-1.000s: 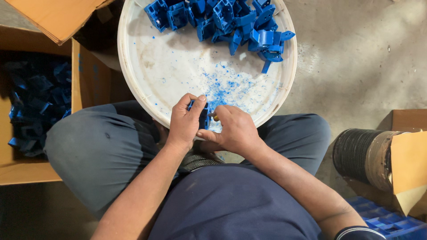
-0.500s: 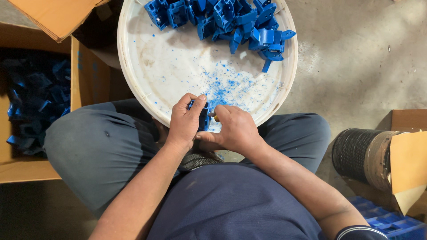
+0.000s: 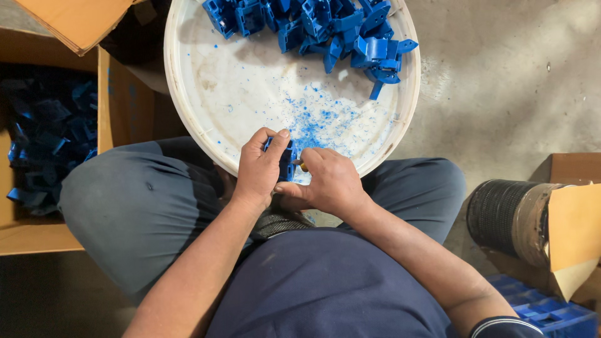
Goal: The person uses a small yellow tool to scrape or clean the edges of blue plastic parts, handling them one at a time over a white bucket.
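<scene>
Fingers (image 3: 270, 141) curled around blue part (image 3: 287, 159), wrists together

Left hand (image 3: 261, 168) and right hand (image 3: 328, 181) meet at frame centre, both closed on small blue plastic part (image 3: 287, 161) between them. Round white tray (image 3: 206, 87) at 12 o'clock, resting over knees. Pile of blue parts (image 3: 325, 25) at tray's far edge; blue shavings (image 3: 313, 119) scattered mid-tray. Cardboard box (image 3: 37, 144) of blue parts at 9 o'clock. Black roll (image 3: 501, 216) at 4 o'clock on concrete floor (image 3: 513, 81).
</scene>
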